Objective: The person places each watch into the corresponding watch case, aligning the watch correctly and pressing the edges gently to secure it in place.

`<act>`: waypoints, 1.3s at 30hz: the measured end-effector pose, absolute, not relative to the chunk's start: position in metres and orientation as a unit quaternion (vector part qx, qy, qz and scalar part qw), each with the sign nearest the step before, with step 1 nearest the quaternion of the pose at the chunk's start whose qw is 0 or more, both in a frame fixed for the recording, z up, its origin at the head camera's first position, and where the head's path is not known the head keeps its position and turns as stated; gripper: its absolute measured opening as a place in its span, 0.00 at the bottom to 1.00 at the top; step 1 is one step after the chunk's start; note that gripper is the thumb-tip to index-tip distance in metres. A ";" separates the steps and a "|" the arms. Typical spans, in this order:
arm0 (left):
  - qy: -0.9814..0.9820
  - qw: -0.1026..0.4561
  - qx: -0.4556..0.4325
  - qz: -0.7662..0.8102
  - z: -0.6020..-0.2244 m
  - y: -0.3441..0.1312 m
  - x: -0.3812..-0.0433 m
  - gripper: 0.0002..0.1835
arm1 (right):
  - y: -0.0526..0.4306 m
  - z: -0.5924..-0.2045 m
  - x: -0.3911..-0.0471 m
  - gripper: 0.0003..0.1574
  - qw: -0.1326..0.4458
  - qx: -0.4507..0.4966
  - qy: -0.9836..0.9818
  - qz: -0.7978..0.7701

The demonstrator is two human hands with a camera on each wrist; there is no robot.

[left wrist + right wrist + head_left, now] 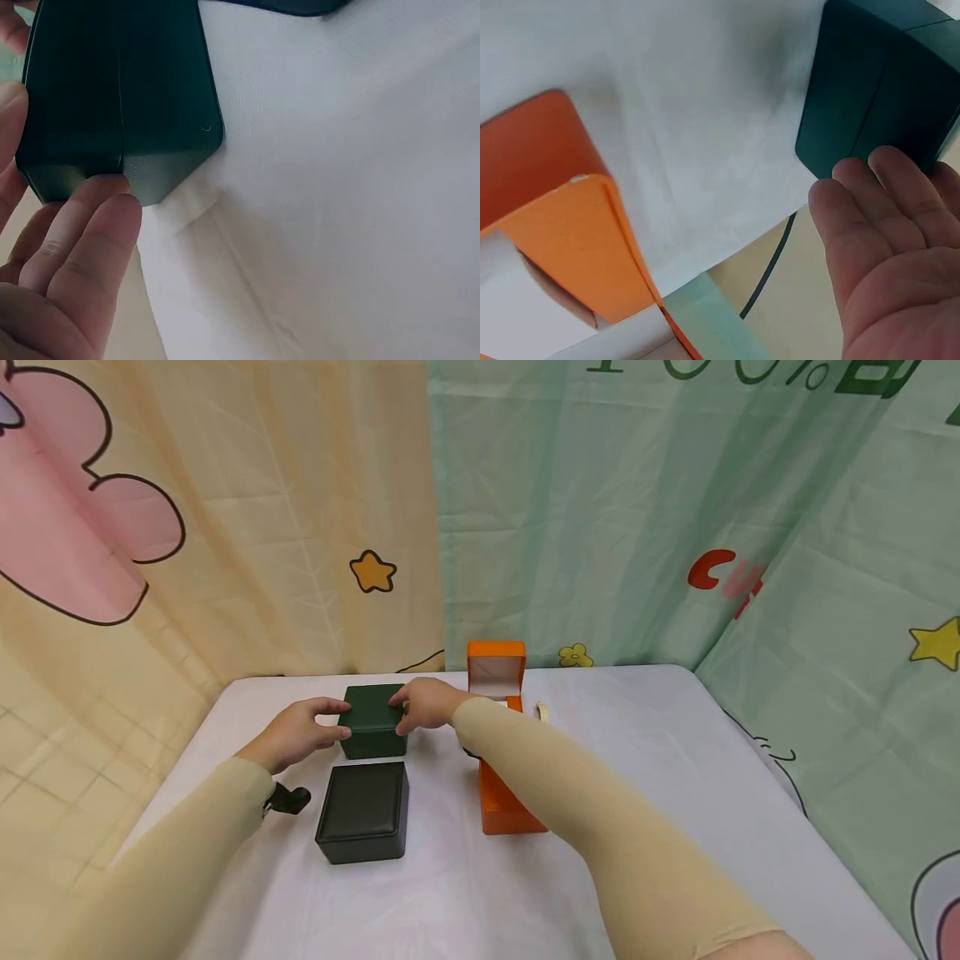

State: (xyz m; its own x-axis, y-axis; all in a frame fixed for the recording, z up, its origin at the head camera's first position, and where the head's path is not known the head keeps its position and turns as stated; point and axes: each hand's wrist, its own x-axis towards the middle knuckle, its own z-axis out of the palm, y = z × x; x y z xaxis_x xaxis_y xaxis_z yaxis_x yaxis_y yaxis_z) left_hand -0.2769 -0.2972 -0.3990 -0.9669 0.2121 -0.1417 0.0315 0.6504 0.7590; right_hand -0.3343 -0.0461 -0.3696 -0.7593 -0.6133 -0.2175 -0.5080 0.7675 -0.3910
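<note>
A closed dark green box with a lid seam stands toward the back left of the white-covered table. At its left end my left hand holds it, with finger and thumb on the edges; in the left wrist view, fingertips lie against the end face. From the right, my right hand holds the opposite end, and the right wrist view has several fingertips against the box's back side. Directly in front of the green box sits a closed black box.
An orange box stands right of the black box with its lid raised. My right forearm covers part of it. A small pale curved thing shows beyond that sleeve. Printed curtains hang behind the white-covered table.
</note>
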 end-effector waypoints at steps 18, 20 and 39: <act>0.910 0.136 0.072 0.385 -0.389 -0.294 -0.284 0.35 | -0.047 -0.370 -0.333 0.35 0.141 -0.314 0.933 -0.104; 0.910 0.139 0.072 0.384 -0.388 -0.294 -0.285 0.36 | -0.047 -0.370 -0.333 0.35 0.143 -0.313 0.933 -0.106; 0.914 0.150 0.071 0.370 -0.388 -0.297 -0.287 0.36 | -0.050 -0.368 -0.331 0.34 0.140 -0.302 0.938 -0.094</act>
